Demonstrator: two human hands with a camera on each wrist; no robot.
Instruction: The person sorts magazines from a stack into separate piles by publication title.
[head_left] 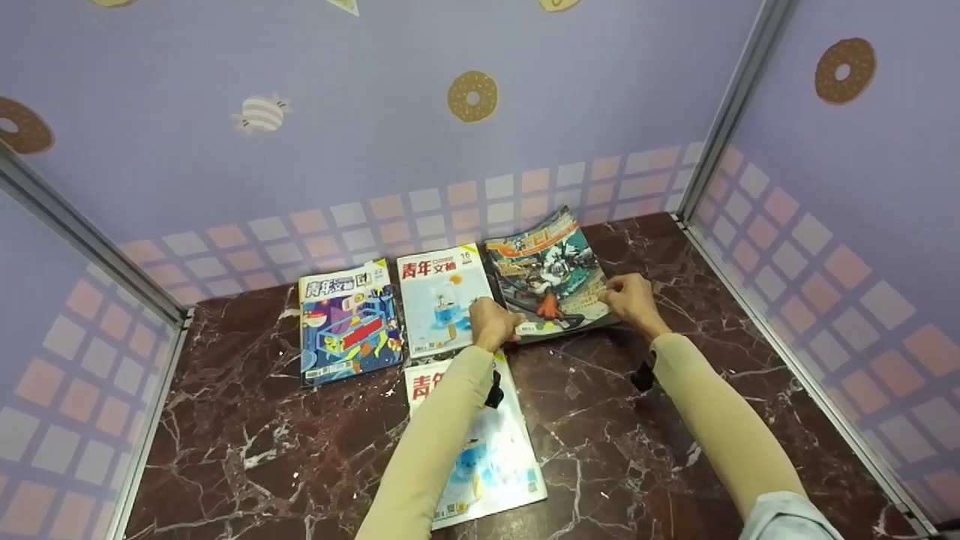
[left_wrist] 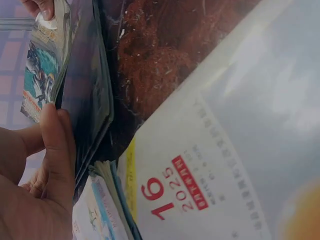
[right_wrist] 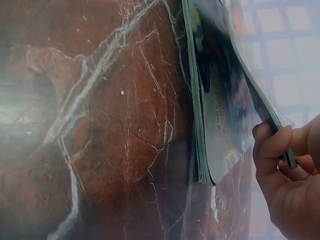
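Long beige sleeves to both wrists; dark wrist straps; bare hands [head_left: 495, 322]

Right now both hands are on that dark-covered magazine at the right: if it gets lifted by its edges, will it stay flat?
Probably not. The dark-covered magazine already curls up at its far edge, so it looks floppy. The right hand pinches only the top cover, which has peeled away from the pages, so they may fan open. Its glossy cover may slide on the marble table.

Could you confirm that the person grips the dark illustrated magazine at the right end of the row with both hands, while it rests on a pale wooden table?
Not quite: the table is dark red-brown marble with white veins, as the head view shows. Both the left hand and right hand do grip the dark illustrated magazine at the row's right end.
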